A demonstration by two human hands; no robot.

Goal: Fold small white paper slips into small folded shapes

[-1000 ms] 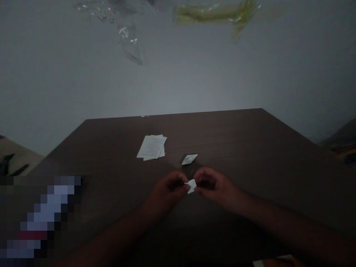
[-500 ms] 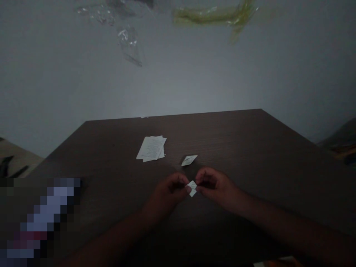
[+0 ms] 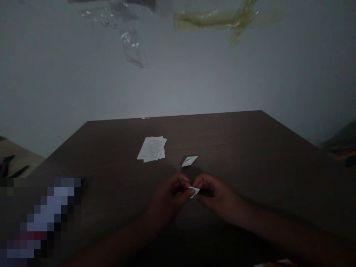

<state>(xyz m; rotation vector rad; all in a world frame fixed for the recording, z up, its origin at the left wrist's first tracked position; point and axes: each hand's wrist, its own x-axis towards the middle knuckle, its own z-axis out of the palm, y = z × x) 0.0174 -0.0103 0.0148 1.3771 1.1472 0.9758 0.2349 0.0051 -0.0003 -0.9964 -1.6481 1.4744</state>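
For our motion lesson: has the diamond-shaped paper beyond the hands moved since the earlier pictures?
No: against the table's far edge, the diamond-shaped paper shows no shift in any direction.

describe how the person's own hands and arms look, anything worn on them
The left hand and right hand are bare, without gloves. No sleeve, watch or bracelet shows on the left forearm or right forearm. The view is too dim to rule out rings.

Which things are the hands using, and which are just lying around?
Being used:
small white paper piece, pinched by the left hand, right hand at its edge

Probably just there:
diamond-shaped white paper, though it may belong too
overlapping white printed paper sheets
clear plastic and shiny yellow strip on the wall
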